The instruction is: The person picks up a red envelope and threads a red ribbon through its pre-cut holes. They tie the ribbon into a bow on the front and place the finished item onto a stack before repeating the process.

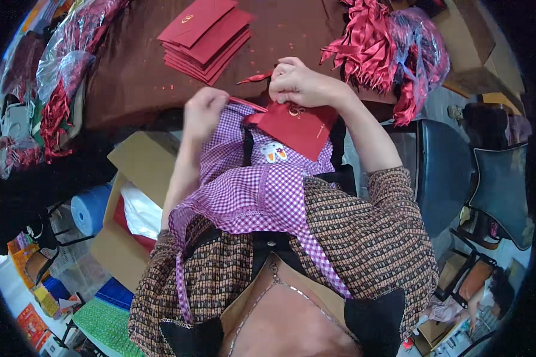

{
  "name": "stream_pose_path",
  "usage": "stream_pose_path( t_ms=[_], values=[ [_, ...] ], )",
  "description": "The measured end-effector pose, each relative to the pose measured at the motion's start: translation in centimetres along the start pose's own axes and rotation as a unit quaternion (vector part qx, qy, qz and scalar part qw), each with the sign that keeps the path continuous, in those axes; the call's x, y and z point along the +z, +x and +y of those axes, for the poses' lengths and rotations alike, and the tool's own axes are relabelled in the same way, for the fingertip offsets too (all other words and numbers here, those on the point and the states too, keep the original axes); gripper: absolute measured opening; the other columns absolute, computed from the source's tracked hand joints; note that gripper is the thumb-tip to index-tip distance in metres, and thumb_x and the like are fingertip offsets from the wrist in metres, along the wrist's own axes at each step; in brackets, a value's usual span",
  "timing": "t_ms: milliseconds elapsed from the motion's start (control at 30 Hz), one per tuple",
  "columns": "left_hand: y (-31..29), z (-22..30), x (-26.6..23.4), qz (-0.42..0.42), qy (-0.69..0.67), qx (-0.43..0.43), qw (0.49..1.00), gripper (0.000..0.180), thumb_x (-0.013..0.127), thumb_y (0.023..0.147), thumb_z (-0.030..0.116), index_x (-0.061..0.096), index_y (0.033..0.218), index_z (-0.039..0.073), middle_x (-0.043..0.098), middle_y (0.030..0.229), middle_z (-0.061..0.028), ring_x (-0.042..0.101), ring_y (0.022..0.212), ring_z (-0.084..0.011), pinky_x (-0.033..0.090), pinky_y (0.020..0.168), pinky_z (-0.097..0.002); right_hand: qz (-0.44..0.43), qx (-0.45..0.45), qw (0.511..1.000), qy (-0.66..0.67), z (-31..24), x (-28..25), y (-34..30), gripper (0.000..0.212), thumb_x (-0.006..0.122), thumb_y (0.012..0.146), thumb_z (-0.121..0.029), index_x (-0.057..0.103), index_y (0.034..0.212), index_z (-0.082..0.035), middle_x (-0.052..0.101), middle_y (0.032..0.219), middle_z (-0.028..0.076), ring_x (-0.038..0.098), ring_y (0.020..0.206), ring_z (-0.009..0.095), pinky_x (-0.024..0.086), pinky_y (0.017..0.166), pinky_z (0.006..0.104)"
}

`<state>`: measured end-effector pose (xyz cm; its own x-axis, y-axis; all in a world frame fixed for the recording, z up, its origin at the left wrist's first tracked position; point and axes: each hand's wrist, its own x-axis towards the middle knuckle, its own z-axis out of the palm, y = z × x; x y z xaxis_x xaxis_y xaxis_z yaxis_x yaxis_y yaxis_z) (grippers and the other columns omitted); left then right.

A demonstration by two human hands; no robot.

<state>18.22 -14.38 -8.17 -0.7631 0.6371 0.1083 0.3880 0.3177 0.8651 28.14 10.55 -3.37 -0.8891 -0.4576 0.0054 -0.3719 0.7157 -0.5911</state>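
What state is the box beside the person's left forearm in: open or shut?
Open: the box has a flap folded out, and something white and something red show inside.

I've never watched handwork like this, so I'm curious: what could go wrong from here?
The red envelope in the right hand might crease if the red ribbon, running toward the left hand, is pulled hard. The stack of red envelopes lies unevenly, so a bump could spread it. The heap of red ribbons partly overhangs the table and could slip off.
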Motion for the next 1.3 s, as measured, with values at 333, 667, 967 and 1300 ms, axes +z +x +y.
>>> stream_pose_path(
  t_ms=[333, 667, 967, 1300],
  values=[
    [-2.2, -1.7, -1.2, 0.041, 0.005, -0.089, 0.995, 0.026, 0.057, 0.091, 0.010, 0.060, 0.111, -0.006, 0.065, 0.092, -0.0063, 0.058, 0.079, -0.0110, 0.048, 0.072, -0.0241, 0.092, 0.007, 0.996, -0.010, -0.4, 0.3, -0.4, 0.006, 0.059, 0.086, -0.012, 0.057, 0.081, -0.008, 0.057, 0.077, 0.000, 0.056, 0.088, 0.018, 0.021, 0.110, 0.0470],
    [-0.9, 5.1, 3.3, -0.243, -0.453, -0.137, 0.847, 0.030, 0.052, 0.094, 0.013, 0.054, 0.117, -0.005, 0.062, 0.106, -0.0049, 0.057, 0.095, -0.0099, 0.045, 0.086, -0.0253, 0.153, -0.050, 0.978, -0.133, -4.8, -1.1, 0.4, 0.012, 0.062, 0.078, -0.013, 0.063, 0.090, -0.010, 0.062, 0.092, 0.004, 0.056, 0.102, 0.024, 0.027, 0.106, 0.0482],
    [1.0, 5.7, -0.5, -0.039, -0.587, -0.138, 0.797, 0.024, 0.055, 0.090, 0.005, 0.057, 0.113, -0.002, 0.066, 0.101, -0.0093, 0.064, 0.090, -0.0151, 0.051, 0.083, -0.0281, 0.340, 0.101, 0.925, 0.139, -4.4, -3.7, -4.1, 0.051, 0.056, 0.085, -0.006, 0.043, 0.134, 0.003, 0.048, 0.135, 0.014, 0.047, 0.123, 0.022, 0.039, 0.099, 0.0296],
    [0.8, 5.9, -1.2, -0.135, -0.573, -0.107, 0.801, 0.015, 0.056, 0.091, 0.004, 0.059, 0.104, 0.000, 0.066, 0.100, -0.0080, 0.063, 0.090, -0.0127, 0.052, 0.081, -0.0270, 0.387, 0.107, 0.705, 0.584, -3.9, -0.7, -3.2, 0.033, 0.058, 0.088, -0.011, 0.054, 0.118, 0.002, 0.064, 0.106, 0.008, 0.064, 0.089, 0.016, 0.051, 0.079, 0.0300]
  ],
)
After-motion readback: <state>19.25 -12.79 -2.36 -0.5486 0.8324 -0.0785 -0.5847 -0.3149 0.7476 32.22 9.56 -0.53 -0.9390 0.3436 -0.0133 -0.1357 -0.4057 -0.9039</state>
